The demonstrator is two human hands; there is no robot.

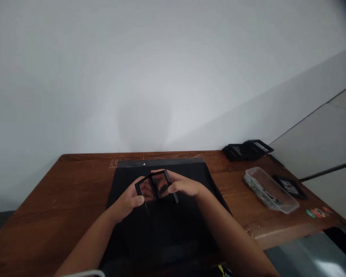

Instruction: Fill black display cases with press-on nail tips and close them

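Between my two hands is a black-edged frame (155,187) with clear, see-through panes, bent along a middle bar like a partly opened folding case. My left hand (126,203) grips its left side, thumb on the near face and fingers showing through the pane behind. On the opposite side my right hand (187,186) pinches the edge, thumb in front and fingers behind. The frame is held tilted above a black mat (167,234), apart from the surface as far as I can see.
A brown wooden table (75,192) meets a pale wall. Toward the right lies a clear plastic box (291,202) with small items inside. Black frames (248,151) are piled at the back right corner, and another dark frame (290,187) lies beside the box. Round stickers (318,212) mark the right edge.
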